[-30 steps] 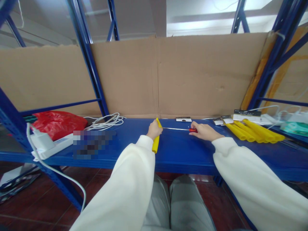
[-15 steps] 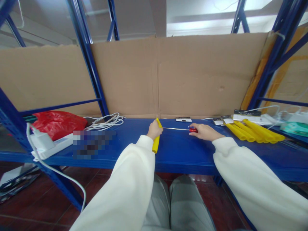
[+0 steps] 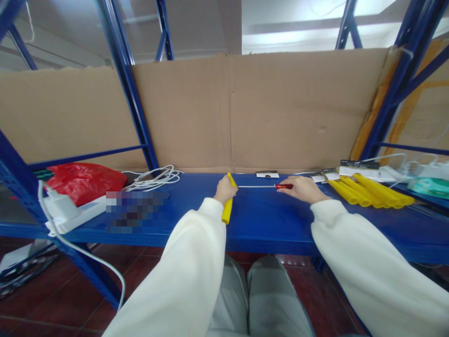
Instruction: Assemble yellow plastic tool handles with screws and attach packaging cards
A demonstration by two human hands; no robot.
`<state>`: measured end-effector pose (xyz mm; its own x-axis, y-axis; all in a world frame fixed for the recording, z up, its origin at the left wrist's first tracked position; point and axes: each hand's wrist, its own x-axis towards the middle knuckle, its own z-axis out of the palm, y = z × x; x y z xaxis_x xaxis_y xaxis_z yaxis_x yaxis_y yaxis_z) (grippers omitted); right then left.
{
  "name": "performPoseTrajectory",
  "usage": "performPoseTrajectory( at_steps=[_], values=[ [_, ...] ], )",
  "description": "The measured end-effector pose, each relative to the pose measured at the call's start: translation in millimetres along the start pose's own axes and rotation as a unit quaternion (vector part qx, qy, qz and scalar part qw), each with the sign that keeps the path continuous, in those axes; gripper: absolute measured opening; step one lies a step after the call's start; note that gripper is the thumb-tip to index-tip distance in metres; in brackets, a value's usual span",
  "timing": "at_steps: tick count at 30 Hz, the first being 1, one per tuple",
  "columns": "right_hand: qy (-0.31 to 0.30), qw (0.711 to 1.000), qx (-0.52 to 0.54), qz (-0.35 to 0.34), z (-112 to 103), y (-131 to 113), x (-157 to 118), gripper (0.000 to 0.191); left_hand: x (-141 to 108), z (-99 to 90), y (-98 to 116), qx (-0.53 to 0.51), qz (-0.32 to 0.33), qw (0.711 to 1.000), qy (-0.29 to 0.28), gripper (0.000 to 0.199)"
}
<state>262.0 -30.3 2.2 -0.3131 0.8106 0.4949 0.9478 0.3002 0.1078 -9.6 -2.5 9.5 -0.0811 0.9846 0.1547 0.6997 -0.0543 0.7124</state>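
My left hand (image 3: 225, 189) is closed around a yellow tube (image 3: 227, 211), which stands out above and below the fist, slanting toward me. My right hand (image 3: 300, 188) has its fingertips pinched on the red handle of a screwdriver (image 3: 282, 186). The long thin shaft runs level to the left, and its end meets the tube beside my left fingers. Whether the tip is inside the tube or only against it, I cannot tell.
Several yellow tubes (image 3: 372, 193) with black-and-white cards lie at the right. A small white card (image 3: 267, 174) rests by the cardboard wall (image 3: 287, 112). On the left are a white cable coil (image 3: 159, 177), a red plastic bag (image 3: 86, 180) and a power strip (image 3: 93, 208).
My right fingers have shifted slightly right toward the back end of the screwdriver handle, so more red shows. My left hand and the tube have stayed in place.
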Motion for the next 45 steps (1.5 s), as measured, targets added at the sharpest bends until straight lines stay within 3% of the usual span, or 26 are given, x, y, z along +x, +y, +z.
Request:
performPoseTrajectory(
  at_steps=[7, 16, 20, 26, 29, 35, 38, 42, 45],
  values=[
    [-0.036, 0.993, 0.088, 0.071, 4, 5, 3, 0.028, 4, 2.6, -4, 0.008, 0.001, 1.000, 0.009, 0.035],
    [-0.058, 0.965, 0.241, 0.082, 14, 21, 3, 0.026, 7, 3.0, -6, 0.019, -0.006, 1.000, 0.017, 0.035],
    [-0.034, 0.942, 0.325, 0.076, 11, 24, 4, 0.040, 6, 2.7, -5, 0.020, -0.010, 1.000, 0.014, 0.035],
    [-0.029, 0.911, 0.390, 0.129, 11, 23, 5, 0.058, 7, 2.4, -5, 0.015, -0.007, 1.000, 0.014, 0.035],
    [-0.044, 0.870, 0.458, 0.176, 13, 25, 2, 0.049, 8, 2.3, -6, 0.011, -0.011, 1.000, 0.016, 0.035],
    [-0.013, 0.722, 0.659, 0.210, 15, 30, 4, 0.017, 9, 2.9, -6, 0.005, -0.014, 1.000, 0.014, 0.035],
    [0.005, 0.667, 0.711, 0.222, 16, 31, 6, 0.018, 9, 3.4, -6, -0.004, -0.014, 1.000, 0.013, 0.034],
    [-0.003, 0.640, 0.741, 0.202, 15, 32, 5, 0.020, 8, 2.6, -6, -0.006, -0.014, 1.000, 0.015, 0.035],
    [-0.002, 0.648, 0.733, 0.206, 15, 31, 4, 0.020, 8, 1.8, -6, 0.001, -0.012, 1.000, 0.017, 0.036]
  ],
)
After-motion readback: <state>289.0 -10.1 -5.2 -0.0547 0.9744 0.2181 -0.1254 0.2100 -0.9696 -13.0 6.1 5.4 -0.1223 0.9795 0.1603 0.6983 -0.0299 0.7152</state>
